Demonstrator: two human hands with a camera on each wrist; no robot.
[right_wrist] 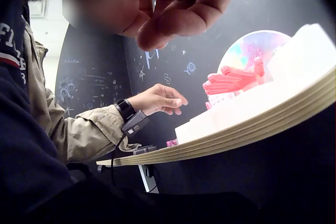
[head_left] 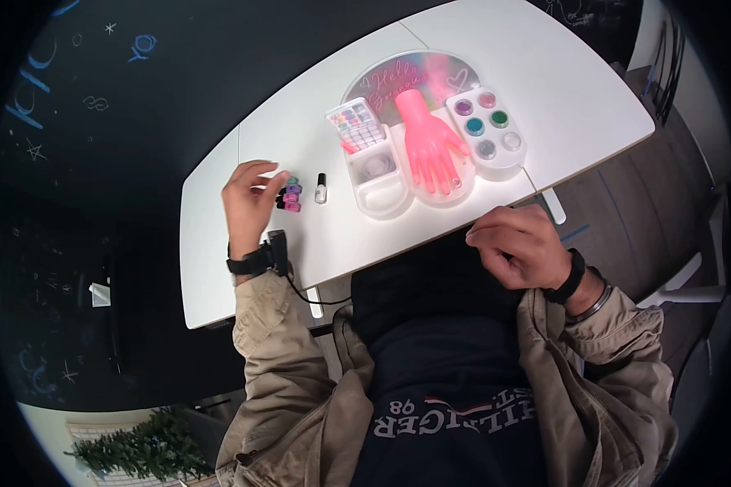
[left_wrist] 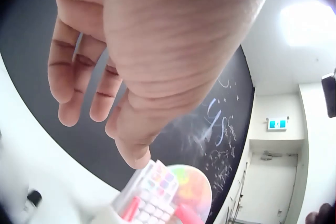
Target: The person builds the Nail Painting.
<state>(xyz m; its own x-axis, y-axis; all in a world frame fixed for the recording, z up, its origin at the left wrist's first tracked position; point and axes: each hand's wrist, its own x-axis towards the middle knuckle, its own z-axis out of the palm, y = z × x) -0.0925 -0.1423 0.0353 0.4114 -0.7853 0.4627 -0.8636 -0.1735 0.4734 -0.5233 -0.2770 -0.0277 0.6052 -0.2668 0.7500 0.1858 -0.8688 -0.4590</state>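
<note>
My left hand (head_left: 250,201) hovers over the left part of the table, its fingers loosely bent and nothing between them. Close by its fingertips lie several small nail polish bottles (head_left: 291,197) in green, purple and pink, partly hidden behind the hand. Just right of these is a clear nail polish bottle (head_left: 321,189) with a black cap. My right hand (head_left: 524,247) hangs loosely curled off the table's front edge, holding nothing. Between the two hands stands a white manicure set (head_left: 379,195) with a pink model hand (head_left: 427,146) lying fingers forward on its middle part.
On the set's right side sit several round glitter pots (head_left: 475,127). A case of nail tips (head_left: 359,126) leans open at its left, and a rounded "Hello Gorgeous" mirror panel (head_left: 406,77) rises behind. A black cable (head_left: 317,301) runs from the left wrist camera.
</note>
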